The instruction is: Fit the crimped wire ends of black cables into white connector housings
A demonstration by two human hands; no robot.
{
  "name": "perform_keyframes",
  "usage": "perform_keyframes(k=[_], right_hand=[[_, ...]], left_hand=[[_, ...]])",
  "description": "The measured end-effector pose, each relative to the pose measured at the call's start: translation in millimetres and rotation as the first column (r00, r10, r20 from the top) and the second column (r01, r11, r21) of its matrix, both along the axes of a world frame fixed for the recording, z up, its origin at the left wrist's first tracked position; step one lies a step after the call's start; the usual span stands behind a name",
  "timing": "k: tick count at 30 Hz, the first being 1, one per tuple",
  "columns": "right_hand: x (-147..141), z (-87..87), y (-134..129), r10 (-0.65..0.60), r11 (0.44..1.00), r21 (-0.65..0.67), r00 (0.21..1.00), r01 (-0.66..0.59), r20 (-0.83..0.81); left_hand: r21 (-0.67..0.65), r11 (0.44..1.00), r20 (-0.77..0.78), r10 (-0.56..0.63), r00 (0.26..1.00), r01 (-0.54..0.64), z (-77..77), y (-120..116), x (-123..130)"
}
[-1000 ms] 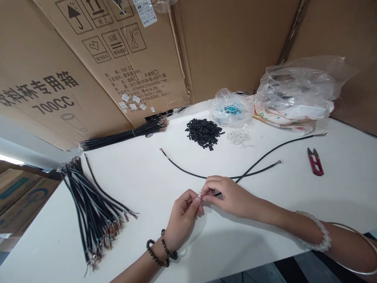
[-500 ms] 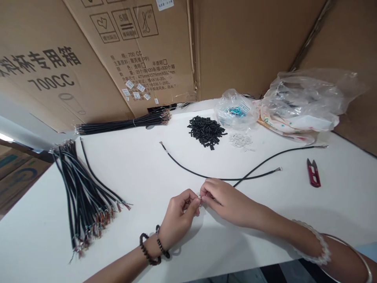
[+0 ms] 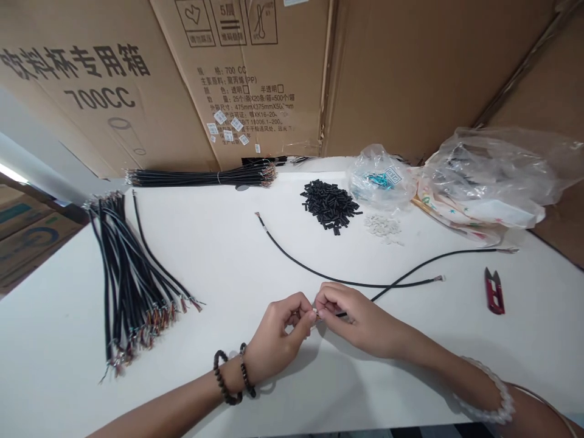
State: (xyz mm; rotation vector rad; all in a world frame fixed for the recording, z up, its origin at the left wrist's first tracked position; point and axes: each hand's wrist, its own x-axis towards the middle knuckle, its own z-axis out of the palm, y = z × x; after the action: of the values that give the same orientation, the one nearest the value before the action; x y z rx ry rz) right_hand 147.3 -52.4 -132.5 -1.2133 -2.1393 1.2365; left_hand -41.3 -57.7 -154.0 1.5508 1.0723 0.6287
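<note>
Right here, the left hand point(image 3: 277, 333) and right hand point(image 3: 356, 317) clamp from either side on a small white connector point(image 3: 315, 314), held between them at a black cable's point(image 3: 424, 265) end. Beyond, a wire bundle point(image 3: 132, 280) and red thread snips point(image 3: 494, 292) lie on the white counter point(image 3: 219, 255).

Black cables point(image 3: 347, 284) curve across a white table point(image 3: 219, 255), and one ends in a tiny white connector point(image 3: 315, 311). Nearby lie black sleeves point(image 3: 329, 205), off-white clips point(image 3: 382, 229), red-handled snips point(image 3: 494, 292) and a cloth point(image 3: 431, 199) printed with small stars, before tan cardboard boxes point(image 3: 401, 73) lettered in black.
</note>
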Motion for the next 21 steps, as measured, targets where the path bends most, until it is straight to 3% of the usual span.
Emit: perform_keyframes(k=[6, 21], right_hand=[[2.5, -5.5, 4.7, -0.051, 0.995, -0.087, 0.996, 0.045, -0.077], [3.4, -0.5, 10.8, -0.176, 0.954, -0.259, 0.982, 0.153, -0.068]], left_hand=[[-0.001, 1.000, 0.027, 0.023, 0.999, -0.023, -4.1, 2.7, -1.2], [0.036, 0.999, 0.017, 0.020, 1.000, -0.020, -4.9, 2.7, -1.2]])
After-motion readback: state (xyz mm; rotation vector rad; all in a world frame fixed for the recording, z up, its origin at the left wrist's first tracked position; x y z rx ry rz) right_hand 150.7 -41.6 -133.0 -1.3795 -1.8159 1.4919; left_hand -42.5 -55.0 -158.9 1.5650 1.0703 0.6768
